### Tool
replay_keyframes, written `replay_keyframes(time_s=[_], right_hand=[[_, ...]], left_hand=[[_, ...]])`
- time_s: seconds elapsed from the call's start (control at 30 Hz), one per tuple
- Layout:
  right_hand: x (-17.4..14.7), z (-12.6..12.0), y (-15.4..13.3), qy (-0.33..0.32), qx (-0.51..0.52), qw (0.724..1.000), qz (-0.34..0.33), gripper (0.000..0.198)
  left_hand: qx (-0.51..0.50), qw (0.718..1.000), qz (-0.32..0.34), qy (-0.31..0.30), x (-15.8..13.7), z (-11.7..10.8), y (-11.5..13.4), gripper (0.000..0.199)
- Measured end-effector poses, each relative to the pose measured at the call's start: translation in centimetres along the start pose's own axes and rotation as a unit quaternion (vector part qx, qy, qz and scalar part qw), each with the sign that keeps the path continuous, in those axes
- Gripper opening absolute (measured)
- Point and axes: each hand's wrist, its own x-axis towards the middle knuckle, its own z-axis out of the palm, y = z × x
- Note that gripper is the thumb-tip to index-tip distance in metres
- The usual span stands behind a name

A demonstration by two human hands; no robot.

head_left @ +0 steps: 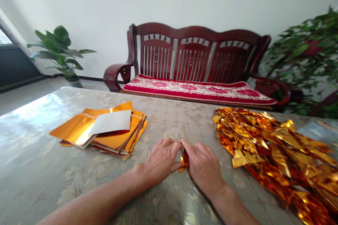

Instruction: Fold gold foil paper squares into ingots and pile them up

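Between my two hands, just above the table, is a small folded piece of gold foil paper, mostly covered by my fingers. My left hand is closed on its left side, with thumb and fingertips pinching it. From the right, my right hand grips the same piece, its index finger meeting the left fingertips at the top. To the left lies a stack of flat gold foil sheets, with a pale sheet face up on top. A large heap of folded gold foil pieces spreads out on the right.
A patterned, glossy cover lies over the table. Behind it stands a dark red wooden bench with a red and white cushion. Potted plants stand at left and right. Clear plastic lies by the heap.
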Motion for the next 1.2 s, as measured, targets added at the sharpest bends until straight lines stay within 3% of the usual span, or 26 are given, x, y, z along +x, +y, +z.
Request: replay_keyframes(time_s=[0.43,0.63,0.8,0.97,1.2], right_hand=[[-0.2,0.1,0.3,-0.019,0.012,1.000,0.009,0.047],[-0.1,0.3,1.2,-0.058,0.123,0.989,0.062,0.052],[0.4,0.0,2.6,-0.083,0.273,0.954,0.096,0.044],[0.9,-0.5,3.6,-0.092,0.309,0.945,0.061,0.027],[0.5,-0.3,4.2,-0.071,0.321,0.944,-0.004,0.036]], left_hand=[[0.041,0.998,0.045,0.001,-0.1,-0.4,0.0,0.045],[0.056,0.997,0.048,-0.009,0.0,-0.4,-0.1,0.037],[0.070,0.996,0.048,-0.013,0.0,-0.3,0.0,0.040],[0.073,0.996,0.049,-0.011,0.0,-0.3,0.0,0.039],[0.073,0.996,0.043,-0.010,-0.1,-0.3,0.1,0.035]])
